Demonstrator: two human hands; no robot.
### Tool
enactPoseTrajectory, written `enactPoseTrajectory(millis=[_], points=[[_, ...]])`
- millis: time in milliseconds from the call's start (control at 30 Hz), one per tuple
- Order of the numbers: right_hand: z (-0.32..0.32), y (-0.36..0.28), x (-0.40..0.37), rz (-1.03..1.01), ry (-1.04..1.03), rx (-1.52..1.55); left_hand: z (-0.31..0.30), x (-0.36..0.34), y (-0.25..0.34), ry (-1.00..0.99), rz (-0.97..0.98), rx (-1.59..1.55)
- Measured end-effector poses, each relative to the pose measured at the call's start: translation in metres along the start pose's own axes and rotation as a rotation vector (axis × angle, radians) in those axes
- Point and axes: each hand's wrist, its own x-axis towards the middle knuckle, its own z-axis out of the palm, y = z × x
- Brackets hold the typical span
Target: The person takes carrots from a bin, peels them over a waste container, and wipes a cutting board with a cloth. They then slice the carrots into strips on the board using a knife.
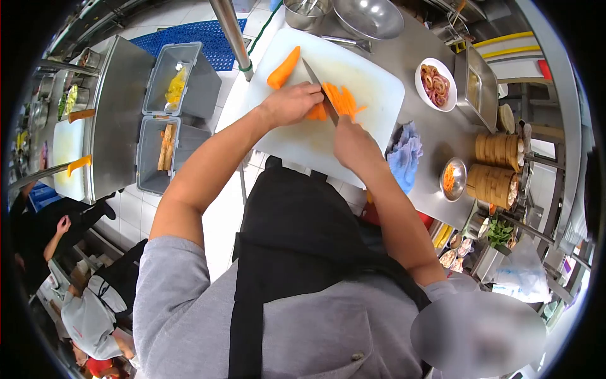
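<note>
My right hand (355, 144) is closed round the handle of a kitchen knife (313, 77), whose blade points away over the white cutting board (278, 139). With fingers curled, my left hand (293, 103) presses on carrot slices (317, 113), its fingertips close beside the blade. The fingers partly cover those slices. Cut carrot strips (343, 100) lie in a loose pile to the right of the knife. A larger peeled carrot piece (284, 68) rests on the board's far left part, apart from both hands.
Right of the board are a blue cloth (405, 156), a metal bowl of carrot strips (453, 179), a white bowl of sliced onion (436, 84) and bamboo steamers (492, 186). Metal bowls (369, 18) stand behind. Grey bins (158, 155) sit left; other people (95, 316) are lower left.
</note>
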Motion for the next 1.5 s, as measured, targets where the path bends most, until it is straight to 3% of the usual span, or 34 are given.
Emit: enactPoseTrajectory(millis=[67, 167, 300, 367, 467, 600, 667, 900, 1000, 1167, 1300, 1400, 1500], points=[[-0.002, -0.004, -0.018, 0.058, -0.066, 0.005, 0.000, -0.002, 0.001, 0.017, 0.000, -0.021], [0.052, 0.012, 0.003, 0.084, 0.012, 0.055, 0.002, -0.001, -0.003, 0.041, 0.006, -0.027], [0.004, -0.001, 0.003, 0.024, -0.001, 0.045, -0.003, -0.003, 0.001, 0.024, 0.007, -0.019], [-0.012, -0.009, -0.017, 0.080, -0.113, -0.007, -0.001, -0.004, -0.002, 0.030, 0.014, -0.021], [0.039, 0.005, -0.003, 0.100, -0.053, 0.070, 0.002, -0.004, -0.005, 0.069, 0.025, -0.009], [0.021, -0.001, 0.001, 0.044, -0.013, 0.099, -0.005, -0.006, 0.000, 0.047, 0.032, -0.025], [-0.011, -0.010, -0.007, 0.073, -0.126, 0.023, -0.005, -0.006, -0.002, 0.046, 0.032, -0.009], [0.046, -0.002, 0.001, 0.116, -0.051, 0.119, -0.004, -0.014, -0.004, 0.067, 0.073, 0.023], [0.035, 0.002, 0.006, 0.095, -0.029, 0.092, -0.014, -0.022, 0.008, 0.131, -0.016, -0.028], [-0.013, -0.018, -0.019, 0.038, -0.081, 0.037, -0.006, -0.027, 0.005, 0.083, -0.009, -0.057], [0.041, -0.008, -0.007, 0.091, -0.015, 0.073, -0.010, -0.024, 0.003, 0.083, 0.029, -0.058], [0.034, -0.007, -0.003, 0.053, 0.023, 0.079, -0.016, -0.021, 0.005, 0.007, 0.006, -0.035], [0.007, -0.020, -0.020, 0.083, -0.077, 0.033, -0.008, -0.022, -0.003, 0.047, 0.052, -0.028]])
